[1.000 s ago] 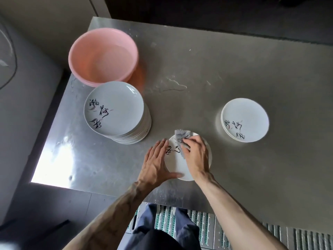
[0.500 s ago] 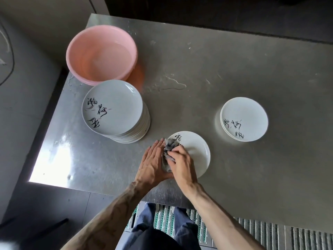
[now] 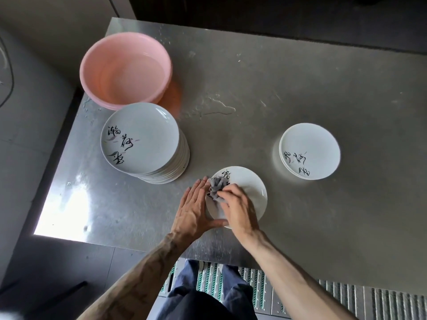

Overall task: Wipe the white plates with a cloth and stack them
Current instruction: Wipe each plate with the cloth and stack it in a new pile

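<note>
1. Left hand: fingers straight and together, laid flat on the table against the left rim of item 4, thumb along its near edge. It held nothing and served as a brace.

2. Right hand: fingertips curled and pinching item 3, palm over the near half of item 4.

3. Cloth: grey, bunched, pressed on the left part of item 4, beside the black lettering.

4. Plate: white, face up, flat on the steel table close to its near edge, between items 5 and 6.

Handling note: the far right of the face looked unreached. The wipe would likely go best in full sweeps out to that rim, with the brace set against the push so the plate could not skid off the near edge.

5. Tall stack: left of item 4, probably unwiped.

6. Short stack: right, well apart, the likely destination.

7. Puddle: mid-table.

8. Pink basin: far left, holding water.
</note>
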Available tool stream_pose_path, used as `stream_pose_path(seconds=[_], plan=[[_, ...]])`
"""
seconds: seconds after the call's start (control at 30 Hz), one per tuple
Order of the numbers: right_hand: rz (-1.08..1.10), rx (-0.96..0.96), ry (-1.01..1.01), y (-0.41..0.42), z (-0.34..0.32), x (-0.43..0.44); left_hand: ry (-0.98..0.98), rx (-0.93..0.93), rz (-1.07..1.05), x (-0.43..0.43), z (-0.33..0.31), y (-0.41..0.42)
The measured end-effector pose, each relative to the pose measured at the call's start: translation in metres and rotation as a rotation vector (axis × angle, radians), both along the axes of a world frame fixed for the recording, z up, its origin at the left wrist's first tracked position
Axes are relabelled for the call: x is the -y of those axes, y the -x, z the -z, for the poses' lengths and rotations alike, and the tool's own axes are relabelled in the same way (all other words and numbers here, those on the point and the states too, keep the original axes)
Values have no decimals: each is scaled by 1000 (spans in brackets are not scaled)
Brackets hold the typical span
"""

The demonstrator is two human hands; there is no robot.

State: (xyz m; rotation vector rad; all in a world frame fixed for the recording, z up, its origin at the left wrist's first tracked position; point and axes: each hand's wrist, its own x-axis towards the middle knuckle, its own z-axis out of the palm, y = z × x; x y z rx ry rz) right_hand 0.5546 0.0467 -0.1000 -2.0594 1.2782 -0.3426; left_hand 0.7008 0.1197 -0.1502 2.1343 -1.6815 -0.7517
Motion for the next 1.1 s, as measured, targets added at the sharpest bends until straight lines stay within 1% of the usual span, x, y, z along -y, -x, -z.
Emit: stream_pose_path(seconds=[0.03, 0.13, 0.2, 0.27, 0.33, 0.37, 0.4, 0.43, 0.53, 0.57, 0.67, 0.73, 0.87, 0.97, 1.0, 1.1], plan=[[34, -42, 22, 9, 0, 12, -19, -12, -5, 1, 0, -1], [240, -127, 41, 36, 2, 43, -50, -22, -6, 1, 0, -2], [296, -146, 52, 37, 0, 35, -63, -12, 11, 0, -1, -1], [218, -104, 43, 22, -1, 6, -55, 6, 14, 0, -2, 0], [34, -42, -5, 6, -4, -17, -40, 24, 34, 0, -3, -1], [-30, -26, -31, 2, -4, -18, -33, 27, 40, 0, -4, -1], [-44, -26, -47, 1, -4, -12, -35, 28, 43, 0, -4, -2], [-10, -37, -58, 3, -2, -3, -47, 28, 47, 0, -6, -2], [198, -59, -73, 11, 3, 16, -77, 17, 36, 2, -8, 0], [198, -47, -83, 8, 1, 11, -74, 21, 39, 2, -8, 1], [-11, -1, -99, 3, -4, -18, -50, 39, 47, 0, -6, 0], [-41, -4, -104, 16, -5, -10, -53, 43, 47, 0, -6, 0], [148, -146, -32, 55, -2, 44, -51, 11, 6, 2, -8, 2], [209, -167, 11, 52, -1, 32, -61, 16, -3, 2, -9, 4], [175, -134, 5, 43, 0, 16, -58, 24, -3, 2, -8, 5], [-84, -64, -32, 23, -4, -25, -60, 49, 39, 1, -6, 1]])
